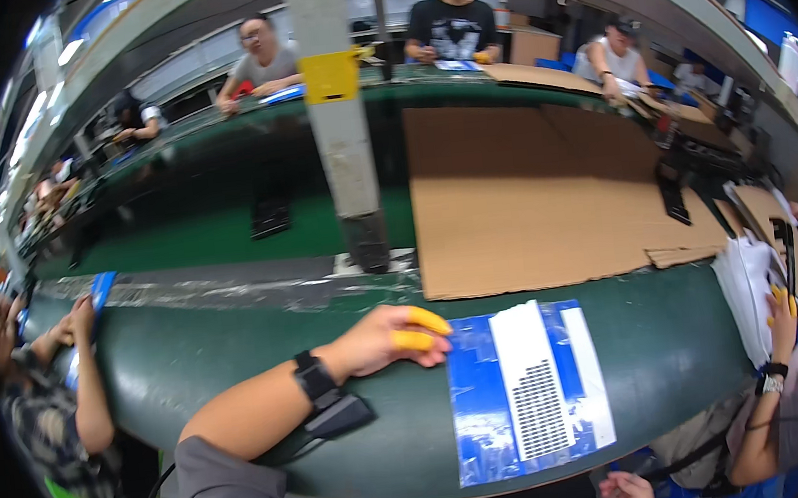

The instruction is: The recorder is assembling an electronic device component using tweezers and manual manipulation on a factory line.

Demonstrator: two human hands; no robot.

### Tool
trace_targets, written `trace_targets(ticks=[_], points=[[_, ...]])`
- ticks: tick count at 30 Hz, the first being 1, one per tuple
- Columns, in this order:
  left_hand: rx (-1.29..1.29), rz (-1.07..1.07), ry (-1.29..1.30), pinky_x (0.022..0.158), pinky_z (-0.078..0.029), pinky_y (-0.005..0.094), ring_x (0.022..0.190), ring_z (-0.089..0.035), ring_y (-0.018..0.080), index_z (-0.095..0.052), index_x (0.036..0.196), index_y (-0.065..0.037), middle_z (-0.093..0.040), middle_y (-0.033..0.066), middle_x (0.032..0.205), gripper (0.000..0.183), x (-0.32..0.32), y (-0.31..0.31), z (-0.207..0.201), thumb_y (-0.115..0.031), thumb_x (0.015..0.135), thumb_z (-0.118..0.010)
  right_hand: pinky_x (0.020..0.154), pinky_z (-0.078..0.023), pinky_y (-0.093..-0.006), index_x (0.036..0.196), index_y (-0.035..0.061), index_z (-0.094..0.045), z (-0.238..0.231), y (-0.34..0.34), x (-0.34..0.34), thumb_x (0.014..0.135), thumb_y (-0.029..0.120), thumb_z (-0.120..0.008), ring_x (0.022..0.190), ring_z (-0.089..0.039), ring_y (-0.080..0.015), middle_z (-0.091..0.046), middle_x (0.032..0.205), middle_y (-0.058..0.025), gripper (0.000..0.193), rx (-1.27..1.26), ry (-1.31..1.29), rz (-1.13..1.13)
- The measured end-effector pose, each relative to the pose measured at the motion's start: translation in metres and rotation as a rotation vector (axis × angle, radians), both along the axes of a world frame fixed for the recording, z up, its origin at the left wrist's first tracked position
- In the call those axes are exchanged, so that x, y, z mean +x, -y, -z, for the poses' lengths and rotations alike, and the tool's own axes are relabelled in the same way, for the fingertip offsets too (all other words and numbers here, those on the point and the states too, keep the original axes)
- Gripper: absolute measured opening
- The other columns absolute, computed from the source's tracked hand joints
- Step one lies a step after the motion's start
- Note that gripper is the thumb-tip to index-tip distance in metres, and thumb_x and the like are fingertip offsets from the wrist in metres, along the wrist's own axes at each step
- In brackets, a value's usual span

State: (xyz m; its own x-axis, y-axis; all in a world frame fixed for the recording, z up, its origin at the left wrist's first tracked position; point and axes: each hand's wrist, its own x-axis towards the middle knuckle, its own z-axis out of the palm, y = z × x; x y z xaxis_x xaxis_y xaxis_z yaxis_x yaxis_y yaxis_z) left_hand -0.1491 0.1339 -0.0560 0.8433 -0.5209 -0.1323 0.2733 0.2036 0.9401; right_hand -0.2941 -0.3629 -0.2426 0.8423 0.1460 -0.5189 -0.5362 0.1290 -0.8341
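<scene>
My left hand (384,340) reaches over the green worktable (237,361), with yellow finger cots on two fingers and a black band on the wrist. Its fingers are bent together, tips at the left edge of a blue board (479,400); anything pinched in them is too small to tell. On the board lies a white label sheet (534,380) with rows of small black marks, beside a white strip (587,375). Low in the picture, off the table's front edge, my right hand (627,493) shows only partly. Its fingers are curled together, and what they hold, if anything, is hidden.
A large cardboard sheet (548,196) lies beyond the board, right of a grey post (340,139). Black devices (269,213) rest on the green surface behind. Co-workers sit close on both sides; the right one's hand (783,322) is beside white bags (745,297).
</scene>
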Motion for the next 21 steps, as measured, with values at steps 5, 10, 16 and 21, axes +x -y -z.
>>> trace_targets(ticks=[5, 10, 16, 21], points=[[-0.12, 0.015, -0.129, 0.073, -0.047, 0.0286, 0.082, -0.056, 0.0196, -0.045, 0.105, 0.005, -0.054, 0.0172, 0.095, 0.026, 0.011, -0.007, 0.007, -0.007, 0.082, -0.046, 0.059, -0.047, -0.0255, 0.097, -0.0044, -0.05, 0.056, -0.031, 0.032, 0.079, 0.006, -0.047, 0.073, -0.059, -0.018, -0.058, 0.081, -0.0128, 0.021, -0.177, 0.031, 0.257], [-0.002, 0.033, -0.11, 0.073, -0.046, 0.0275, 0.081, -0.056, 0.018, -0.049, 0.104, 0.003, -0.055, 0.0156, 0.094, 0.026, 0.007, -0.005, 0.001, -0.003, 0.079, -0.05, 0.06, -0.047, -0.0257, 0.097, -0.0044, -0.05, 0.059, -0.028, 0.048, 0.079, 0.006, -0.046, 0.074, -0.058, -0.0183, -0.057, 0.081, -0.0128, 0.021, -0.277, 0.072, 0.383], [-0.01, 0.04, -0.137, 0.074, -0.046, 0.0275, 0.08, -0.056, 0.0174, -0.048, 0.104, 0.002, -0.055, 0.0137, 0.093, 0.025, 0.01, -0.009, 0.003, -0.003, 0.08, -0.049, 0.061, -0.047, -0.0261, 0.097, -0.0045, -0.05, 0.057, -0.043, 0.07, 0.079, 0.006, -0.046, 0.075, -0.058, -0.0186, -0.057, 0.082, -0.0129, 0.021, -0.406, 0.15, 0.318], [0.003, 0.053, -0.131, 0.074, -0.045, 0.0277, 0.08, -0.055, 0.0176, -0.048, 0.105, 0.003, -0.055, 0.0134, 0.093, 0.025, 0.012, -0.008, 0.002, -0.002, 0.081, -0.047, 0.062, -0.047, -0.0265, 0.097, -0.0045, -0.05, 0.065, -0.045, 0.063, 0.079, 0.006, -0.045, 0.076, -0.058, -0.0189, -0.057, 0.083, -0.0129, 0.021, -0.48, 0.217, 0.236]])
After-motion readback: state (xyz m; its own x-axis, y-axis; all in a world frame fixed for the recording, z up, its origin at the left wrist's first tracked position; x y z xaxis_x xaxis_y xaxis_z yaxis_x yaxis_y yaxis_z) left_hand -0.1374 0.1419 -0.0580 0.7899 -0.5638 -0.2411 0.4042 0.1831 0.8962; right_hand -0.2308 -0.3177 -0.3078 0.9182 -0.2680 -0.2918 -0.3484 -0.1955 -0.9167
